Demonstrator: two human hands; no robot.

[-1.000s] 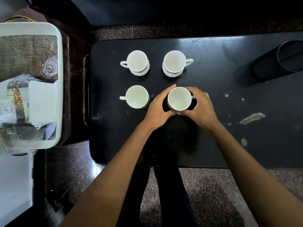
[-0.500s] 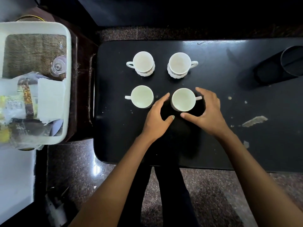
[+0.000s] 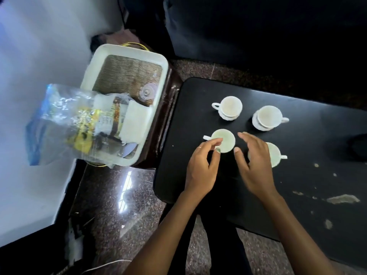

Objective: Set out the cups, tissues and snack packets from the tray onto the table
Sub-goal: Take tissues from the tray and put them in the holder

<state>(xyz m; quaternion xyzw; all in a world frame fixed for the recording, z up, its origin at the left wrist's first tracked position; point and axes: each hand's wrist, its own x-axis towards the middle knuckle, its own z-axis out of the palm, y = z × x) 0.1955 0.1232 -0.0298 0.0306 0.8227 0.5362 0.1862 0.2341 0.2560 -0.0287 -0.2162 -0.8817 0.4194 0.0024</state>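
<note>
Both hands, the left hand and right hand, have left the near-right cup and hover loose, holding nothing, over four white ceramic cups grouped near the black table's left edge, while white tissues and clear plastic snack packets wait in the white plastic tray.

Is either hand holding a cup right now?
No. The left hand and the right hand hover with loose fingers over the table, and all four cups stand on it ungripped.
</note>
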